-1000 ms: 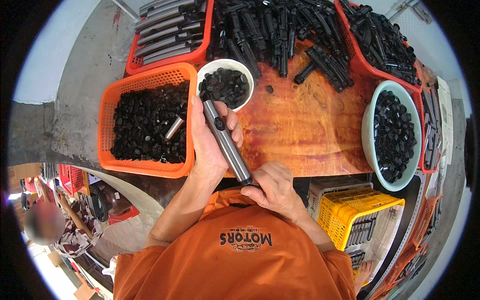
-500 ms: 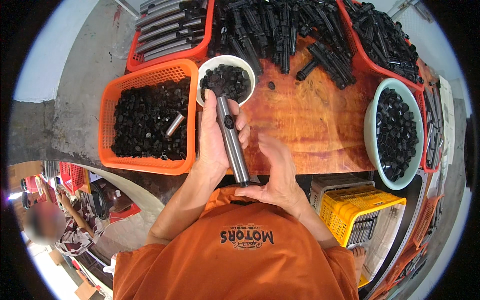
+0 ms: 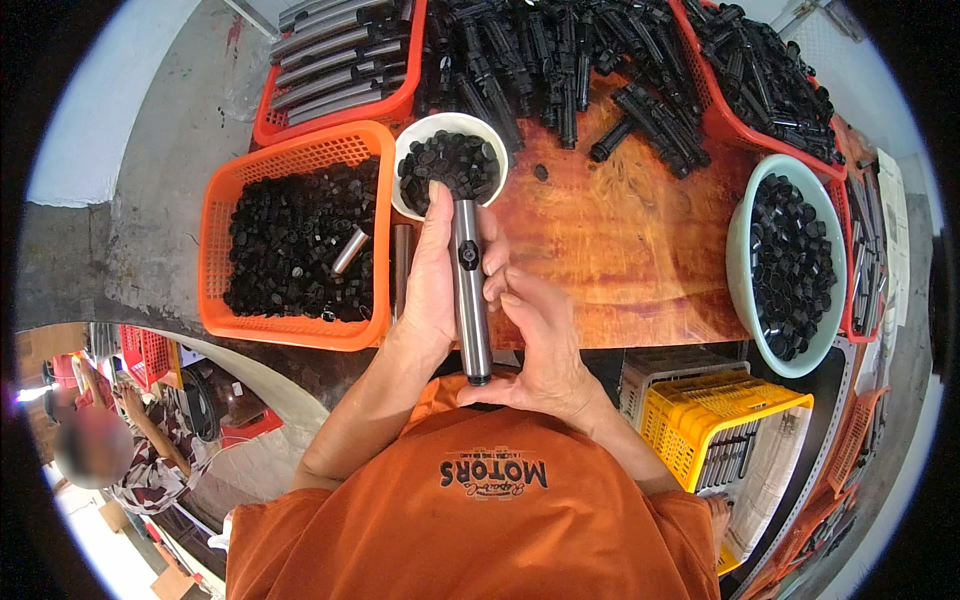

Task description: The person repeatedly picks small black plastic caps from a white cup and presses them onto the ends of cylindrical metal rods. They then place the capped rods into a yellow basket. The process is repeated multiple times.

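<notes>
My left hand (image 3: 432,285) is wrapped round a silver metal tube (image 3: 473,325) with a black button on its side and a black lower end. The tube stands nearly straight up and down in view, its top in front of a cream bowl (image 3: 402,150) of small black caps. My right hand (image 3: 548,350) curls beside the tube, its thumb against the lower end. Its fingertips meet the left fingers near the tube's right side.
An orange basket (image 3: 212,240) of small black parts stands left, with red baskets (image 3: 415,70) behind. Black parts (image 3: 570,60) pile up on the wooden table (image 3: 620,260). A pale green bowl (image 3: 742,260) stands right, above a yellow crate (image 3: 690,430). Another person (image 3: 160,450) sits lower left.
The tube has turned more upright in my left hand. My right fingers have closed in toward the tube and the left fingers, with the right thumb still at its lower end.
</notes>
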`<move>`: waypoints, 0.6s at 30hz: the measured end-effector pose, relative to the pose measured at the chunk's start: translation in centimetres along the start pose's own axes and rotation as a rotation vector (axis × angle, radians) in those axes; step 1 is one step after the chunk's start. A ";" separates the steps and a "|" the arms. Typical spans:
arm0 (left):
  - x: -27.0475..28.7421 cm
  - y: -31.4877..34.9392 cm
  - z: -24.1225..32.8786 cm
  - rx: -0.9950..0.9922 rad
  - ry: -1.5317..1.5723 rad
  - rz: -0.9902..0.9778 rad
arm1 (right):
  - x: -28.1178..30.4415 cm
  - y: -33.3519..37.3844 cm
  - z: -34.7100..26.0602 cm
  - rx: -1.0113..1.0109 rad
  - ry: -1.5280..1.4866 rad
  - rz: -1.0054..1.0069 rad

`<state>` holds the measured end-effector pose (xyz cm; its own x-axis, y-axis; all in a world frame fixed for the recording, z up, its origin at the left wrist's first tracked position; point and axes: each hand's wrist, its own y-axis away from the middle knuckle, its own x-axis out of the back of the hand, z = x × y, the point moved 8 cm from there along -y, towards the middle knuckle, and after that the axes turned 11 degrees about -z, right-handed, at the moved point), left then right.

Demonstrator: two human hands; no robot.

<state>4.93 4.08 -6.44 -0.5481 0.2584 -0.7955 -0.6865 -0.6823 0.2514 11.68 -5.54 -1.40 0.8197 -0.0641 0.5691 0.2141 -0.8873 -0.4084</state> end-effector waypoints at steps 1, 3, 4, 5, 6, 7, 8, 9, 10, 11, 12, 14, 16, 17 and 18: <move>0.1 0.0 0.1 -0.005 -0.001 0.000 | 0.0 0.1 0.0 0.002 0.007 0.000; 0.1 0.0 0.1 -0.009 0.000 -0.001 | -0.1 0.3 0.0 0.006 0.019 0.001; 0.1 0.0 0.1 -0.005 0.004 -0.003 | -0.2 0.4 0.1 -0.004 0.025 -0.010; 0.1 0.0 0.0 -0.002 0.008 -0.005 | -0.3 0.4 0.1 -0.014 0.032 -0.021; 0.1 0.1 0.0 -0.005 0.010 -0.010 | -0.3 0.4 0.2 -0.024 0.038 -0.032; 0.0 0.1 0.0 -0.008 0.012 -0.016 | -0.3 0.5 0.1 -0.016 0.025 -0.025; -0.2 0.2 0.0 -0.012 0.015 -0.021 | -0.3 0.5 0.1 -0.008 0.013 -0.017; -0.3 0.3 0.2 -0.020 -0.006 -0.026 | -0.2 0.5 0.1 0.000 0.000 -0.010; -0.5 0.3 0.4 -0.027 -0.027 -0.032 | -0.3 0.5 0.1 0.005 0.004 -0.023; -0.6 0.3 0.5 -0.035 -0.047 -0.038 | -0.3 0.5 0.1 0.009 0.008 -0.036; -0.3 0.3 0.4 -0.029 -0.055 -0.023 | -0.3 0.5 0.1 0.013 0.012 -0.049; 0.0 0.4 0.1 -0.024 -0.070 0.002 | -0.2 0.5 0.1 0.012 0.011 -0.046; 0.1 0.4 0.0 -0.012 -0.062 0.032 | -0.1 0.6 0.2 0.027 -0.020 -0.064; 0.2 0.4 0.0 -0.006 -0.057 0.046 | 0.3 0.6 0.5 0.043 -0.049 -0.084; 0.5 0.5 0.0 0.022 -0.033 0.075 | 0.5 0.5 0.7 0.059 -0.078 -0.104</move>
<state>4.28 3.88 -6.70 -0.6136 0.2297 -0.7554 -0.6530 -0.6854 0.3221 12.59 -5.72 -1.86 0.8297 0.0642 0.5545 0.3290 -0.8587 -0.3929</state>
